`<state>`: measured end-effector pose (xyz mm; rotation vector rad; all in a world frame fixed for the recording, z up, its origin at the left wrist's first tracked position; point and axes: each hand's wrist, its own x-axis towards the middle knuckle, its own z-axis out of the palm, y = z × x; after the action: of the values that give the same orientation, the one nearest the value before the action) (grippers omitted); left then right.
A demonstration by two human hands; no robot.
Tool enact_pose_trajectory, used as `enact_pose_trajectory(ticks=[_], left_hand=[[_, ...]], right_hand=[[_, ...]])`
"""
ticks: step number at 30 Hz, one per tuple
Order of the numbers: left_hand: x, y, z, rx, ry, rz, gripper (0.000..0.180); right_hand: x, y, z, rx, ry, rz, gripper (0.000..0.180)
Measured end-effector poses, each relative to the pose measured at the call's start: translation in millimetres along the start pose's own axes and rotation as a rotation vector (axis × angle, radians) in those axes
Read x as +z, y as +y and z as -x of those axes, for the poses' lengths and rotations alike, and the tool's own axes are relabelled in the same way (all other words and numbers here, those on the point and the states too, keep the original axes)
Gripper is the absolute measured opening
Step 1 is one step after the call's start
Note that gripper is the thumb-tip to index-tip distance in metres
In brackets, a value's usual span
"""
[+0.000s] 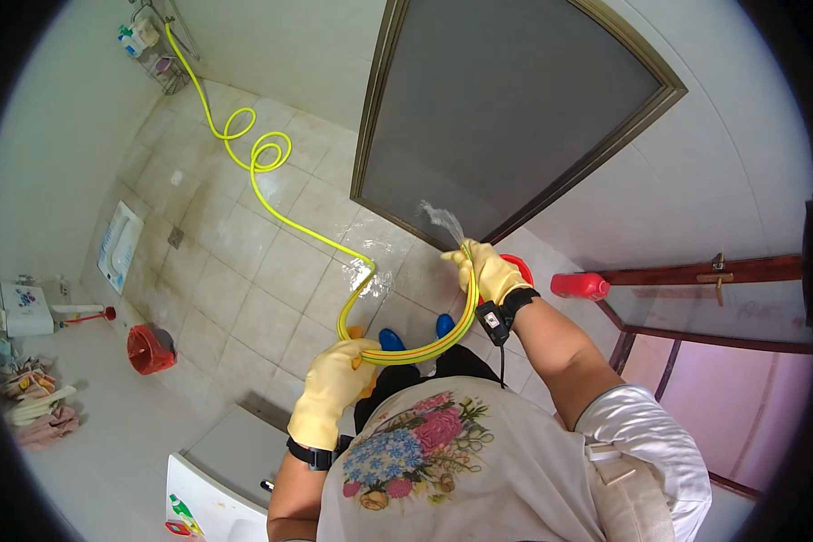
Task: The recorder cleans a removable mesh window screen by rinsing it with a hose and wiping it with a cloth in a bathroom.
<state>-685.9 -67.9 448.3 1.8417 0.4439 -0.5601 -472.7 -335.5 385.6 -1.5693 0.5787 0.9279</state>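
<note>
A long yellow-green hose [262, 172] runs from the far wall, coils on the tiled floor and rises to me. My right hand [488, 269], in a yellow rubber glove, grips the hose near its end. Water [441, 219] sprays from that end toward the grey door [506, 99]. My left hand [332, 387], also in a yellow glove, holds the hose lower down, at waist height. Between the two hands the hose bends in a curve.
A squat toilet [122, 244] lies at the left wall, with a red bin [149, 350] and a red-handled brush [86, 316] near it. A wire shelf [158, 50] holds bottles at the top left. A red bottle [580, 285] rests on a sill at the right.
</note>
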Motion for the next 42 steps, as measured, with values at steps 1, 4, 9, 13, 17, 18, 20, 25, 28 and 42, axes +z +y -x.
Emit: enact_pose_trajectory(ticks=[1, 4, 9, 13, 17, 18, 20, 25, 28, 42], left_hand=[[0, 0, 1, 0.002, -0.001, -0.004, 0.026], [-4, 9, 4, -0.029, 0.019, 0.072, 0.025], [-4, 16, 9, -0.148, -0.033, 0.252, 0.024], [-2, 28, 12, -0.090, 0.001, 0.173, 0.024], [2, 26, 12, -0.051, 0.036, 0.206, 0.022], [4, 21, 10, -0.045, 0.038, 0.235, 0.022], [6, 10, 6, -0.033, 0.046, 0.245, 0.023], [6, 20, 6, -0.085, 0.042, 0.313, 0.025], [8, 15, 2, 0.009, 0.088, 0.229, 0.025], [20, 13, -7, 0.090, 0.013, 0.305, 0.015]], right_hand=[[1, -8, 4, -0.002, 0.001, -0.004, 0.047], [17, -44, 36, -0.030, -0.030, -0.351, 0.047], [29, -92, 67, -0.145, -0.004, -0.386, 0.055], [30, -120, 85, -0.295, -0.075, -0.368, 0.059], [34, -141, 104, -0.455, -0.153, -0.360, 0.066], [37, -147, 112, -0.491, -0.158, -0.324, 0.067], [42, -156, 125, -0.539, -0.153, -0.279, 0.069], [40, -162, 152, -0.685, -0.196, -0.242, 0.068], [41, -167, 160, -0.754, -0.192, -0.267, 0.066], [9, -148, 142, -0.718, -0.004, -0.522, 0.055]])
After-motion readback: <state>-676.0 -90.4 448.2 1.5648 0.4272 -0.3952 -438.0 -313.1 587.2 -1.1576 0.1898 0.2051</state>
